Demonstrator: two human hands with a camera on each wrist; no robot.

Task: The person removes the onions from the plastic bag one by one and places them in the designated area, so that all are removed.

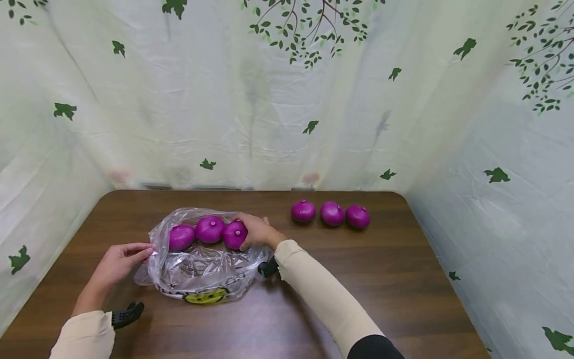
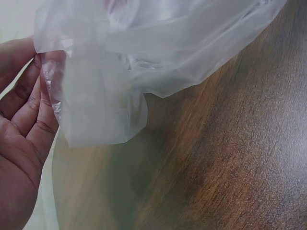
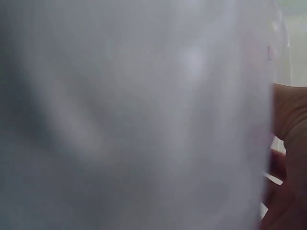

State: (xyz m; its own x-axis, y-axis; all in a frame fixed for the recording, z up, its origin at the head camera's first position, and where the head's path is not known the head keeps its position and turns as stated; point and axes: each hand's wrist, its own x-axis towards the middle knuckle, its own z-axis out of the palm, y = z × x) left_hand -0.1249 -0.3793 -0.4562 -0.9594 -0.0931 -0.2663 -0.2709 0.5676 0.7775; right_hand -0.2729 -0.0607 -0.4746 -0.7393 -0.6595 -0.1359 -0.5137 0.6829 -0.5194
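A clear plastic bag [image 1: 197, 271] lies open on the table with three purple onions inside, side by side along its far part. My left hand [image 1: 117, 264] pinches the bag's left edge between thumb and fingers. The left wrist view shows the same hand [image 2: 24, 120] at the folded, cloudy plastic [image 2: 96, 96]. My right hand [image 1: 256, 232] reaches in at the bag's right side and grips the rightmost onion [image 1: 235, 235]. Left of it sit the middle onion [image 1: 210, 229] and the leftmost onion [image 1: 182, 238]. Blurred plastic [image 3: 144, 115] hides most of the right wrist view.
Three more purple onions stand in a row at the back right of the wooden table [image 1: 381, 289]: a left one [image 1: 303, 211], a middle one [image 1: 332, 214] and a right one [image 1: 358, 217]. A leaf-printed curtain [image 1: 278, 99] hangs behind and at both sides.
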